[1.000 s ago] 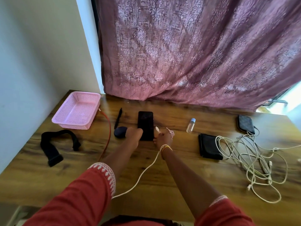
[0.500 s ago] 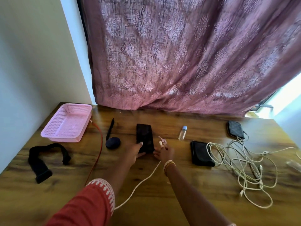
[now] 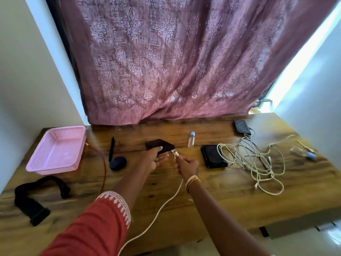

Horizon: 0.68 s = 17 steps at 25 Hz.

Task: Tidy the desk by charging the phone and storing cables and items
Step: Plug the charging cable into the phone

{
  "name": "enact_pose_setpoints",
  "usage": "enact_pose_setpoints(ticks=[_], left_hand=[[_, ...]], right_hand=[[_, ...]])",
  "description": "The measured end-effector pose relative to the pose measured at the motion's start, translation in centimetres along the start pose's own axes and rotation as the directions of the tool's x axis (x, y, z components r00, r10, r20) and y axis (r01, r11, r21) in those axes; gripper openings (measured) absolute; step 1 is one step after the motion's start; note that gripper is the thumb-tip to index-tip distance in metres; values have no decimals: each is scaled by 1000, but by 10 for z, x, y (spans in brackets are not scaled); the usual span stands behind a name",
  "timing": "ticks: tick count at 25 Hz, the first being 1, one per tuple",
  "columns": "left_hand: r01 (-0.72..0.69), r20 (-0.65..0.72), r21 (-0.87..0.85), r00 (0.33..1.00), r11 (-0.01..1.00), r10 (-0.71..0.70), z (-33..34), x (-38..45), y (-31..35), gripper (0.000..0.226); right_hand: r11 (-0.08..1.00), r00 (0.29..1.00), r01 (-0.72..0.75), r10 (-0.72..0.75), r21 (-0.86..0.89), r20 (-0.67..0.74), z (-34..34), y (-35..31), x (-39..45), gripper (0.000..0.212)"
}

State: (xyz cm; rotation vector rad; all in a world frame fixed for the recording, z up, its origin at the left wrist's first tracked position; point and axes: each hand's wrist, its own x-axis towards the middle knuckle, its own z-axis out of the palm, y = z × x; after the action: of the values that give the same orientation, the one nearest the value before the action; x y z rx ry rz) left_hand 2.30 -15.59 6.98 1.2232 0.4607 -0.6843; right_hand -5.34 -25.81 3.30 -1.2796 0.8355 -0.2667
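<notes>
Charging step: left hand (image 3: 153,159) grips the phone (image 3: 159,145); right hand (image 3: 186,165) pinches the white cable (image 3: 162,206) – next, push its plug in straight.

Left sleeve (image 3: 96,226) red, elbow-length, white embroidered leaf-pattern cuff (image 3: 118,202). Right wrist: stacked gold and white bangles (image 3: 191,181). Forearms bare.

No text, label, brand or number can be read anywhere — the dark rectangular phone (image 3: 159,146) shows a blank face — nothing else bears legible print.
</notes>
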Motion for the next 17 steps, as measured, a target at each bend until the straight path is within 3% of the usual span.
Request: enact_pose_setpoints(ticks=[4,8,12,17], left_hand=[[58,86,49,994,997,-62,-1,-6,8,33],[125,161,79,977,989,-136,-1,-13,13,21],[166,201,92,963,982,-182,-6,-16,13,22],[165,211,113,960,980,-186,-12,-13,11,22]], right_hand=[[965,968,180,-208,-192,-137,7,3,-22,6],[869,909,284,-379,-405,-175,9,3,-43,13],[734,860,297,-484,-611,-163,15,-1,-50,21],[648,829,330,-547,-686,-118,20,-8,-60,20]])
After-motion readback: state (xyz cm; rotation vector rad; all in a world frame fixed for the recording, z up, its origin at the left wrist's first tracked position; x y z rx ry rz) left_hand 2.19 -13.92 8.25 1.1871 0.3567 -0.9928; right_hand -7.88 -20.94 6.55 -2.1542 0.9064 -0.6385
